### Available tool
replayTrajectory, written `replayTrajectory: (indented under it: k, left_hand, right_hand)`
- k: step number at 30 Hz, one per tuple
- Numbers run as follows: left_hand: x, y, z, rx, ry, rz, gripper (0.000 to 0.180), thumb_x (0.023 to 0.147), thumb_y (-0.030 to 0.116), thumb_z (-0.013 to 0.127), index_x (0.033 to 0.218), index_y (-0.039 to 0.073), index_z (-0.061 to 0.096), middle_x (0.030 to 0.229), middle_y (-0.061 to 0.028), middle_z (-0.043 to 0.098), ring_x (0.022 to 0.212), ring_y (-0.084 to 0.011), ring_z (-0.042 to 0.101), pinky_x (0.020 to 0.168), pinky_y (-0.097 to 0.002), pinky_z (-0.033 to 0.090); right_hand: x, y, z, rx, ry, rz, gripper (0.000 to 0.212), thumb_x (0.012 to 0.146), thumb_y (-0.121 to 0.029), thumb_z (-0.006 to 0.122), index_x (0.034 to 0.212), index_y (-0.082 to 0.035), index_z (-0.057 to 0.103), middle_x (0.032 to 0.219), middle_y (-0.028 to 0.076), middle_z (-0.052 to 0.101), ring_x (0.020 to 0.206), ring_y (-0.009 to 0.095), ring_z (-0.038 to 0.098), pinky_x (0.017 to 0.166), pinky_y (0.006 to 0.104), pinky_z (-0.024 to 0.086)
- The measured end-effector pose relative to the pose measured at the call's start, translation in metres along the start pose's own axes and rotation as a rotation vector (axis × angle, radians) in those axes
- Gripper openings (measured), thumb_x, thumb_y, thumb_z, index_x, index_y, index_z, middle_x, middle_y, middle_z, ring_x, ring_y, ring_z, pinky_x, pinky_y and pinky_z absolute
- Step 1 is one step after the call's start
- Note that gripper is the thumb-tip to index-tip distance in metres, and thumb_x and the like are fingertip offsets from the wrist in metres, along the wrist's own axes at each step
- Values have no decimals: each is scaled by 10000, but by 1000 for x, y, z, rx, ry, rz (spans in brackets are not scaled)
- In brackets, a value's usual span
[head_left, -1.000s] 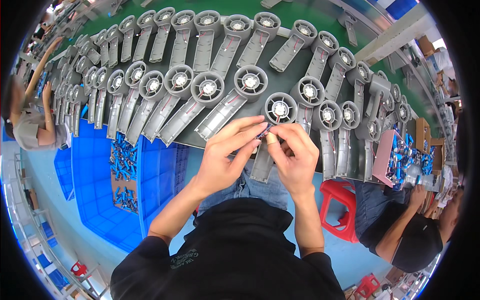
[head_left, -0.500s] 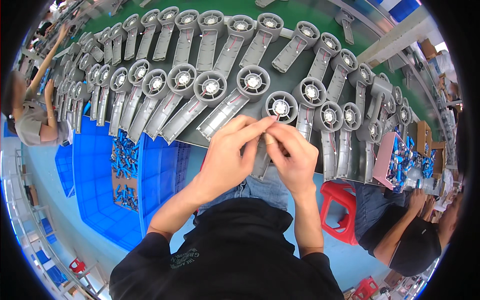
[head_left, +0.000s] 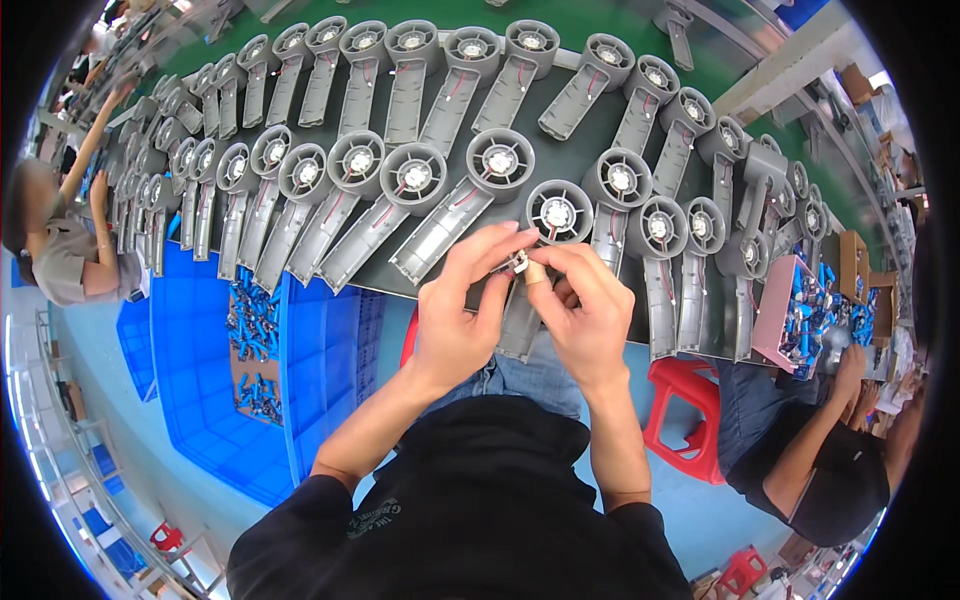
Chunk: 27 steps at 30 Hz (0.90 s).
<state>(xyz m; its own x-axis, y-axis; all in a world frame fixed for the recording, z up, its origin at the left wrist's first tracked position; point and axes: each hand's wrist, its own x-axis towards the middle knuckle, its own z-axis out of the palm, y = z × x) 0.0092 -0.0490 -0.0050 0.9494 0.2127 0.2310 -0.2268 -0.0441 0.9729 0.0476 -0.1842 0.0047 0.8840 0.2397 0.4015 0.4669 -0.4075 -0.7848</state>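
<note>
My left hand (head_left: pixel 462 305) and my right hand (head_left: pixel 585 312) meet at the near edge of a dark work table (head_left: pixel 600 120). Their fingertips pinch a small pale part (head_left: pixel 520 262) with thin wires, held together between both hands. Just beyond the fingers lies a grey plastic housing (head_left: pixel 553 215) with a round fan opening; its long handle runs down under my hands. Rows of the same grey housings (head_left: pixel 415 180) cover the table to the left and behind.
Blue crates (head_left: pixel 215 370) with small blue parts stand at my lower left. A red stool (head_left: pixel 685 405) is by my right arm. One person sits at the far left (head_left: pixel 60 250), another at the lower right (head_left: pixel 830 455) beside a pink tray (head_left: pixel 775 310).
My hands stay joined over the same housing; the fingers have shifted slightly around the small part. The view has tilted a little.
</note>
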Motion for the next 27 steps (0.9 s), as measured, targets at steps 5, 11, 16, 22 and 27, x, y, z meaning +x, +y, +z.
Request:
replayTrajectory:
  k: [5,11,16,22,27]
  left_hand:
    - [-1,13,-7,314,-79,140,456,810,-144,559,1242,-14,623,1242,-193,602,1044,-226,615,863,-262,503]
    - [-3,10,-20,112,-204,32,439,885,-85,569,1320,-24,574,1256,-171,592,1099,-191,584,924,-285,475]
    - [-7,10,-15,-116,-147,-90,443,973,-67,445,1415,-60,418,1394,-226,516,1277,-241,521,1033,-340,449]
    - [-6,2,-21,-27,-157,-80,399,955,-40,518,1352,-7,537,1285,-169,627,985,-106,626,828,-231,485]
    - [-2,-2,-20,-26,-157,7,370,942,-46,533,1304,2,593,1281,-171,623,1112,-194,627,947,-288,483]
  right_hand:
    - [0,-1,1,-6,20,39,160,791,-83,759,926,-65,675,849,19,671,526,128,598,473,267,470]
    - [1,2,0,14,15,-49,154,810,25,721,957,-3,684,865,46,667,534,43,517,452,198,394]
    - [-1,1,1,58,29,-1,122,839,20,706,958,4,684,860,38,659,545,36,514,458,191,384]
    - [-2,1,1,99,29,24,115,846,17,707,958,13,682,875,40,654,552,31,509,459,185,374]
    - [-1,1,-1,110,14,34,114,847,18,706,958,16,680,878,41,653,556,32,508,464,182,373]
